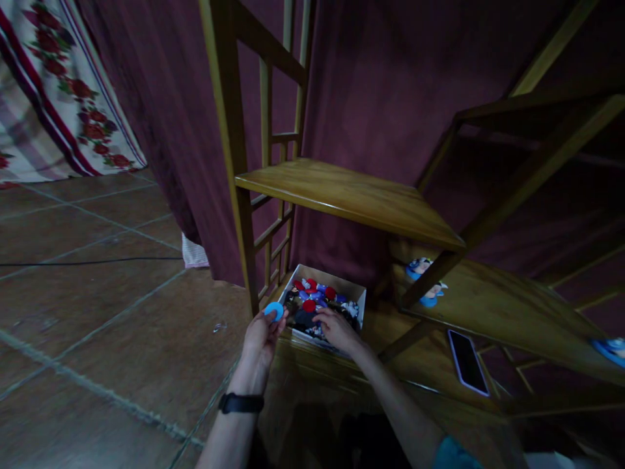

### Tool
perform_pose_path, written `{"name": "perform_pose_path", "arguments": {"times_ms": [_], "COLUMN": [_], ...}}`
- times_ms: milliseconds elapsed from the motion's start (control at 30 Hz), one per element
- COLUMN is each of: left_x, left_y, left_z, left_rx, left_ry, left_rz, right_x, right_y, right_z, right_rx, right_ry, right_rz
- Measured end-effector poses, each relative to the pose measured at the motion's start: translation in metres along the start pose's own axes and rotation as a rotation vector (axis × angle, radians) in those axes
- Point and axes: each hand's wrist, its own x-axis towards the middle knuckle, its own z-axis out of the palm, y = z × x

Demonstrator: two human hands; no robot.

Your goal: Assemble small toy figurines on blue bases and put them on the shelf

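Head view: left hand [262,337] holds blue disc [275,310].

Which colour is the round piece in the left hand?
Light blue; the round piece shows best in the head view.

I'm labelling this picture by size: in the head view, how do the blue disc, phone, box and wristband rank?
Largest to smallest, as they look:
1. Box
2. Phone
3. Wristband
4. Blue disc

Their distances from the camera differ, so true sizes may not follow this order.
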Motion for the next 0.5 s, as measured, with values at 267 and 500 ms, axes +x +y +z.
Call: {"name": "perform_pose_path", "arguments": {"times_ms": [267, 500], "left_x": [0.001, 0.002], "left_y": [0.0, -0.002], "left_z": [-0.001, 0.003], "left_rx": [0.012, 0.014], "left_ry": [-0.011, -0.007], "left_rz": [0.008, -0.018], "right_x": [-0.014, 0.019], "right_y": [0.013, 0.003], "right_z": [0.001, 0.011], "right_rx": [-0.056, -0.2], "right_ry": [-0.05, -0.104], "right_rz": [0.093, 0.093]}}
